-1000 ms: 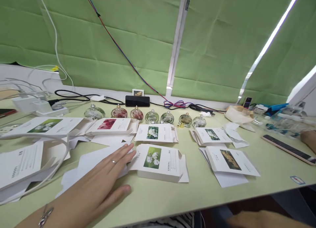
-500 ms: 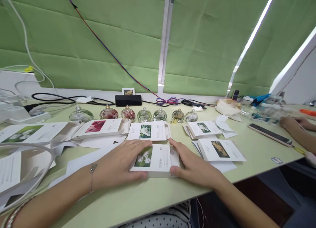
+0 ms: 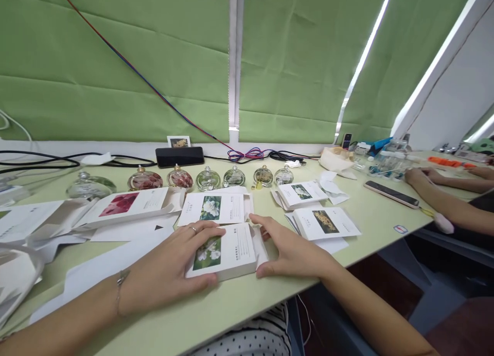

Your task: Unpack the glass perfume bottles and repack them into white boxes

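Right between my two hands, near on the worktop [image 3: 185, 315], the white flower box [image 3: 233, 258] lies lengthwise left to right, its flap [image 3: 261, 245] folded out rightward. My left hand [image 3: 173, 255] is nearer, draped over its left part, thumb and fingers spread. My right hand [image 3: 289, 249] curves wide around the flap, contact unclear.

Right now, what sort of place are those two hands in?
Probably a shared workroom, though I can't be sure. There's a long pale green table, flower-picture boxes in front of a row of glass bottles, and another person's arm farther along.
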